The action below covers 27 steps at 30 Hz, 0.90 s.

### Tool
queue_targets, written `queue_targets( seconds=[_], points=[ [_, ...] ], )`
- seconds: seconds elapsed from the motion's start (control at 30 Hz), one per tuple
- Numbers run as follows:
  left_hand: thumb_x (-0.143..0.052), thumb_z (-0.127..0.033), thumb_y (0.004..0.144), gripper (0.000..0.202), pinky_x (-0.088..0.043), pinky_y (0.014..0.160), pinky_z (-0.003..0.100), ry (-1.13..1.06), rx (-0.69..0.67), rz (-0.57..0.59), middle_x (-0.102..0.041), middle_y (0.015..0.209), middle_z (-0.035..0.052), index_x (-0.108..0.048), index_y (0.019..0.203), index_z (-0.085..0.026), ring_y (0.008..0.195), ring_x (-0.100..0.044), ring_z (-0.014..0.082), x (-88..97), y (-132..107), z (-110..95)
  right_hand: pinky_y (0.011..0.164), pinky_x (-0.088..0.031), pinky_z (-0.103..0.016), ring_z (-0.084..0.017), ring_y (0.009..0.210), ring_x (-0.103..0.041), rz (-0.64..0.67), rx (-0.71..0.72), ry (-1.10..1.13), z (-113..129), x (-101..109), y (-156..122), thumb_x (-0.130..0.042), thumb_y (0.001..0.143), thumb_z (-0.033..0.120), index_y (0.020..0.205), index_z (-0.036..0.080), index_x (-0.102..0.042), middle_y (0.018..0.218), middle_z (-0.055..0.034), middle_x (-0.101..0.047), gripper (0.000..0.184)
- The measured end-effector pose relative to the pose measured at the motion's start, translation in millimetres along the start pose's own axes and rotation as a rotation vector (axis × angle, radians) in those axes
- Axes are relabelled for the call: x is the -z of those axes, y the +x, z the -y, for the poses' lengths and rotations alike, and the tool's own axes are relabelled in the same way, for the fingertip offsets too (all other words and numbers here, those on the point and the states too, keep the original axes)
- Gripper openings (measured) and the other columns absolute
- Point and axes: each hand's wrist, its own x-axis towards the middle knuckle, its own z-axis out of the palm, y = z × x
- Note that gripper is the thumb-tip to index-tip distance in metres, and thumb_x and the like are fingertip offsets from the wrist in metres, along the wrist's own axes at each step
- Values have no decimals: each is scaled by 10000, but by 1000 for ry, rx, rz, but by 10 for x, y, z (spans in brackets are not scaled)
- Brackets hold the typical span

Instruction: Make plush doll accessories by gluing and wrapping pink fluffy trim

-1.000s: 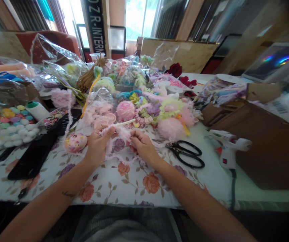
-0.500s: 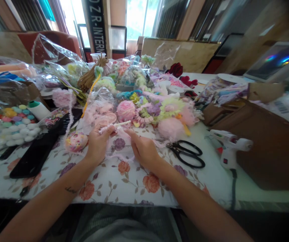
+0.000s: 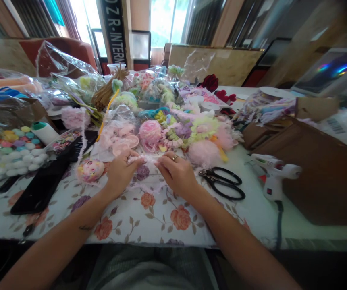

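A piece of fluffy pale pink yarn point(image 3: 148, 159) is stretched between my two hands above the flowered tablecloth point(image 3: 149, 229). My left hand point(image 3: 121, 172) is closed in a pinch on its left end. At the other end, my right hand point(image 3: 176, 174), with a ring on one finger, pinches the yarn between thumb and fingertips. A looser pink strand point(image 3: 149, 187) lies below the hands on the cloth. Left of my left hand rests a round decorated doll head point(image 3: 90, 170). Black-handled scissors point(image 3: 223, 183) lie to the right of my right hand.
A white glue gun point(image 3: 274, 177) stands near a brown cardboard box point(image 3: 321, 173) at right. Soft pastel craft pieces and a pink yarn ball point(image 3: 150, 132) crowd the back. At left are a black phone point(image 3: 37, 193) and bagged pompoms point(image 3: 16, 161).
The pale stick that showed between my hands is no longer visible. My right hand has turned, its fingertips now pinching the yarn. The view has shifted slightly.
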Motion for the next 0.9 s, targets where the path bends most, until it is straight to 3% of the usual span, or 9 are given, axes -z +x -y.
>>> queue_targets(
  seconds=[0.07,0.17,0.37,0.47,0.57,0.67,0.77,0.9],
  points=[
    [-743,-244,681,63,-384,614,226,130,-84,75,-650,677,-10,-703,726,-223,648,-536,145,20,-12,-24,669,-413,-273,-163,727,-556,-31,-74,141,-35,54,27,-456,926,328,840,190,-651,809,-60,-608,254],
    [-692,-214,730,51,-385,629,233,163,-155,224,-674,718,8,-725,765,-231,661,-557,153,27,-39,-46,602,-398,-262,-142,632,-524,-39,-241,337,-102,139,62,-558,865,340,871,187,-681,706,-20,-604,197],
    [-733,-288,707,109,-421,630,248,-26,-23,489,-677,767,41,-707,754,-193,689,-579,161,24,-51,-88,432,-279,-212,-75,453,-379,32,-507,753,-171,236,108,-634,774,373,898,156,-668,557,42,-500,252],
    [-762,-262,685,128,-443,705,238,-188,22,537,-669,838,39,-678,732,-178,802,-592,158,30,-45,-102,407,-254,-193,-57,415,-341,117,-583,891,-150,188,105,-629,759,370,878,148,-637,513,70,-442,252],
    [-748,-244,710,136,-465,704,225,-445,123,504,-656,934,34,-648,759,-167,808,-595,135,30,-45,-101,406,-262,-180,-55,418,-346,323,-550,877,-112,118,78,-578,762,279,813,151,-605,508,72,-423,141],
    [-725,-250,744,140,-501,672,223,-671,274,429,-655,811,15,-632,799,-161,696,-604,109,18,-46,-119,420,-295,-169,-62,457,-400,548,-413,813,-63,87,45,-506,754,174,694,166,-536,538,59,-438,68],
    [-709,-201,757,103,-543,711,242,-817,398,287,-668,753,17,-638,806,-145,702,-640,123,-2,-29,-160,410,-312,-156,-65,459,-426,612,-350,762,-16,104,31,-450,744,115,671,181,-487,540,62,-441,105],
    [-634,-94,796,66,-555,653,198,-919,487,64,-675,700,27,-635,733,-115,644,-646,103,1,51,-167,372,-320,-157,-65,402,-452,701,-410,741,-25,160,36,-414,770,125,730,190,-502,556,65,-493,117]
  ],
)
